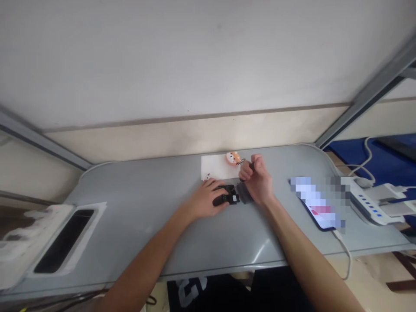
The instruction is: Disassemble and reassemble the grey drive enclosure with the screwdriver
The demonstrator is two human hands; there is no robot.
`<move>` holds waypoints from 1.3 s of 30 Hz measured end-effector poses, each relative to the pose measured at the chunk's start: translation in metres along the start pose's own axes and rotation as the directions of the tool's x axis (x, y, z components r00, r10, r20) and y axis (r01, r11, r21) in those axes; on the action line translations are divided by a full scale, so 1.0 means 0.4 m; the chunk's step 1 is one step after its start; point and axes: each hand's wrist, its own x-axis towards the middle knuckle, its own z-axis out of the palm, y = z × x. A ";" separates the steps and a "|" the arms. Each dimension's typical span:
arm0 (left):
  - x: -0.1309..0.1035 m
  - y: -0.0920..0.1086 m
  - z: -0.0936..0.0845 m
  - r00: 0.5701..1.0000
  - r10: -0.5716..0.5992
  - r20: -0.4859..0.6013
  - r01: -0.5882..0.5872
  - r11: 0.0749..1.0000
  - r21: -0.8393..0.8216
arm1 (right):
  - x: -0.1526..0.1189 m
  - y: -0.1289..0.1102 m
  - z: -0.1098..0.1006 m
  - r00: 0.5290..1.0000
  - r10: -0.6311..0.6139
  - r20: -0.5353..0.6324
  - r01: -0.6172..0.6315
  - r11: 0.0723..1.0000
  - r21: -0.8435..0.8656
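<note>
My left hand (206,200) lies on the desk with its fingers closed around a small black plastic device (233,198), which shows a green detail and a white label. Just right of it, my right hand (260,184) is curled into a grip on a slim dark tool that looks like a screwdriver (251,166). Its lower end points down towards the device, but I cannot tell whether they touch. Behind the hands is a sheet of white paper (212,164), with several tiny dark bits, perhaps screws, near its front left corner. An orange animal-face case (232,158) sits on the paper.
The grey desk (139,216) meets the wall at the back. On the right, a lit phone (315,203) is plugged into a cable beside a white power strip (370,203). A dark phone (65,240) lies at the left near white plugs. Metal posts flank both sides.
</note>
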 end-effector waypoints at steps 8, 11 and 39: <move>-0.004 -0.004 0.005 1.000 0.010 -0.009 -0.010 1.000 0.000 | 0.004 -0.007 -0.009 0.999 0.002 0.034 0.002 0.993 -0.117; -0.003 -0.001 0.004 1.000 0.004 0.000 -0.004 1.000 -0.002 | 0.003 -0.006 -0.002 0.997 0.063 0.050 -0.061 0.997 -0.048; 0.005 0.005 0.002 1.000 0.016 -0.016 -0.016 1.000 0.010 | -0.027 -0.024 0.004 0.996 0.051 0.074 -0.048 0.998 -0.051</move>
